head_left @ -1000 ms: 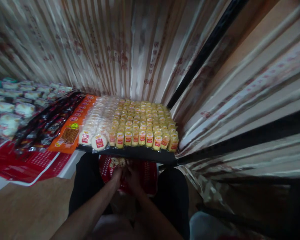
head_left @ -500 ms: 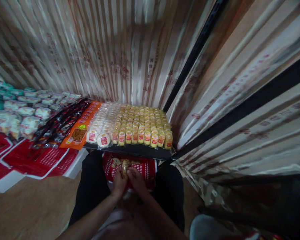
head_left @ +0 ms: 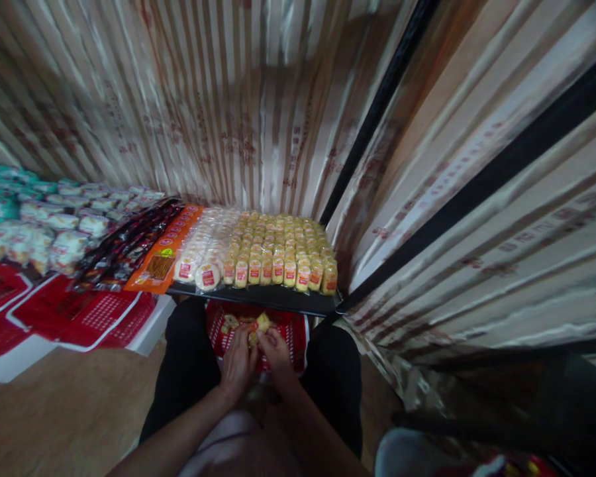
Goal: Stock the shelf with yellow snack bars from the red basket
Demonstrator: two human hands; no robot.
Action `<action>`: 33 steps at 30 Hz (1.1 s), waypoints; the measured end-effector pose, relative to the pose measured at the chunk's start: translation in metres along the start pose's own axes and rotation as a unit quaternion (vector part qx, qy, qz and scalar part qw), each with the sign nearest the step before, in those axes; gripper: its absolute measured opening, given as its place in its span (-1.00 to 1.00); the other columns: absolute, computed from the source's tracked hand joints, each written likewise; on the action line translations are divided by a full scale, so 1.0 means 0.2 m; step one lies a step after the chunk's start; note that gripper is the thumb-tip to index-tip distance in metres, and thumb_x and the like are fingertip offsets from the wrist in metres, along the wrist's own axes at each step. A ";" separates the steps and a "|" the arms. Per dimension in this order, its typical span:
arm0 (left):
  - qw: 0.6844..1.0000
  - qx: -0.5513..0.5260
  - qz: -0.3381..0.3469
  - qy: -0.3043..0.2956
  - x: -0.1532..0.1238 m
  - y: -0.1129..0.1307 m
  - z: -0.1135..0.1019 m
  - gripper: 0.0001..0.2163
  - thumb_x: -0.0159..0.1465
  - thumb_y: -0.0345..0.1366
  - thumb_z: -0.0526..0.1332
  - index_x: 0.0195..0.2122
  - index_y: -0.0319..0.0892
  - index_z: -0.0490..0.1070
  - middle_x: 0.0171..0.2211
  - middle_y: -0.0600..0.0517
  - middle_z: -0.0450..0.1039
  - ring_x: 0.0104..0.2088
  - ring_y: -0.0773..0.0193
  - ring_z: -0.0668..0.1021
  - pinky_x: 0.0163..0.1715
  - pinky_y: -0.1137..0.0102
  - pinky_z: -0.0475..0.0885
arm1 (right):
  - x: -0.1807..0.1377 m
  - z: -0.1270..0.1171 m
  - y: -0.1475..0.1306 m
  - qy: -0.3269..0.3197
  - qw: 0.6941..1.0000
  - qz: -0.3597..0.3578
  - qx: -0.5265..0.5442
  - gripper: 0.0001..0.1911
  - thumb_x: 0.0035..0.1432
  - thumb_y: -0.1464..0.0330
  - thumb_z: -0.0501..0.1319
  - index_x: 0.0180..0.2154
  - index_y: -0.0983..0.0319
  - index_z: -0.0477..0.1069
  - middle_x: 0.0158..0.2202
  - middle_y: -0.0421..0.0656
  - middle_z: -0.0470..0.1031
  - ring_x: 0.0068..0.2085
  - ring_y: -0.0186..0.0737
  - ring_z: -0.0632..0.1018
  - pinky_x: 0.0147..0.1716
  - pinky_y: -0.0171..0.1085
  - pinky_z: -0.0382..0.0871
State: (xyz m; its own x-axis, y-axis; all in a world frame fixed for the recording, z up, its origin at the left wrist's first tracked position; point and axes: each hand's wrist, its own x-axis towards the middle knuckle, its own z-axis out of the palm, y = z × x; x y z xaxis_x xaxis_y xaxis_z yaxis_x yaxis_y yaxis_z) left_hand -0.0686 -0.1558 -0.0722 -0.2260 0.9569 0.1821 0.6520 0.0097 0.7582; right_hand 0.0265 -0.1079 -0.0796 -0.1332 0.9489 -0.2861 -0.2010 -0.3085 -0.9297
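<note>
Over my lap, both hands are close together above a red bag with a white grid print [head_left: 295, 328]. My right hand [head_left: 276, 351] pinches a small yellow wrapped snack [head_left: 263, 322] between thumb and fingers. My left hand [head_left: 237, 361] is closed beside it, its fingers curled at another bit of yellow packaging [head_left: 253, 338]; whether this is a second packet is too blurred to tell. A few pale pieces [head_left: 230, 322] lie on the red bag just beyond my left fingers.
A black shelf [head_left: 278, 299] ahead carries rows of yellow wrapped snacks [head_left: 278, 265], round white packets [head_left: 208, 275], an orange pack [head_left: 161, 262], dark packs [head_left: 124, 248] and white packets [head_left: 69, 248]. Red bags [head_left: 79, 311] hang at left. Black bars [head_left: 427, 218] cross striped curtains at right.
The yellow snack has come up and slightly right, clearer between my fingers. My right hand has risen a little, and my left hand has turned. The view has shifted slightly.
</note>
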 end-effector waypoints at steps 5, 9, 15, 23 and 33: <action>0.996 0.054 0.064 0.002 0.03 0.00 -0.02 -0.68 0.19 -0.42 0.01 -0.01 -0.20 0.26 0.01 -0.15 0.32 0.08 0.13 0.36 0.11 0.19 0.26 | -0.04 0.00 -0.07 -0.014 0.998 0.021 0.055 -0.56 -0.19 0.05 0.33 -0.36 0.23 0.40 -0.34 -0.14 0.53 -0.28 -0.21 0.54 -0.24 -0.25 0.42; 0.995 0.053 0.086 -0.025 0.07 0.00 -0.05 -0.67 0.20 -0.45 -0.01 -0.01 -0.21 0.28 0.07 -0.16 0.27 0.10 0.14 0.34 0.10 0.21 0.27 | -0.04 -0.03 -0.14 0.017 0.990 0.046 0.132 -0.54 -0.16 0.04 0.31 -0.31 0.24 0.42 -0.32 -0.13 0.54 -0.28 -0.21 0.55 -0.25 -0.25 0.44; 0.989 0.006 0.127 -0.076 0.18 0.02 -0.13 -0.64 0.21 -0.47 -0.02 0.01 -0.16 0.32 0.17 -0.14 0.19 0.15 0.16 0.29 0.09 0.25 0.27 | -0.03 -0.12 -0.24 -0.059 0.977 0.101 0.180 -0.43 0.00 -0.06 0.12 -0.20 0.29 0.41 -0.28 -0.02 0.56 -0.29 -0.13 0.58 -0.25 -0.18 0.44; 0.978 0.055 0.143 -0.143 0.27 0.07 -0.20 -0.62 0.22 -0.49 0.00 0.02 -0.06 0.33 0.29 0.00 -0.06 0.22 0.19 0.17 0.09 0.28 0.27 | -0.01 -0.20 -0.29 -0.116 0.976 0.114 0.148 -0.56 0.00 0.04 0.23 -0.27 0.29 0.42 -0.35 -0.06 0.55 -0.40 -0.24 0.56 -0.34 -0.25 0.42; 0.983 0.040 0.175 -0.027 0.32 0.07 -0.10 -0.65 0.26 -0.41 0.00 0.06 -0.05 0.26 0.20 -0.12 0.03 0.00 0.18 0.42 -0.09 0.23 0.44 | 0.05 -0.19 -0.29 -0.096 0.992 0.037 0.077 -0.56 -0.17 0.15 0.38 -0.23 0.23 0.48 -0.27 -0.13 0.55 -0.25 -0.23 0.53 -0.21 -0.27 0.35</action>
State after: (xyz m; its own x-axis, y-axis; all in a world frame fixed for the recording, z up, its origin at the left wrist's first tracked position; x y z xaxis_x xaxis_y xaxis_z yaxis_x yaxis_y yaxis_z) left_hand -0.0888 -0.1010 -0.0371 0.0597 0.9193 0.3890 0.7386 -0.3028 0.6023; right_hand 0.0735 -0.0786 -0.0366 -0.3332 0.8972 -0.2898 -0.3268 -0.3982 -0.8571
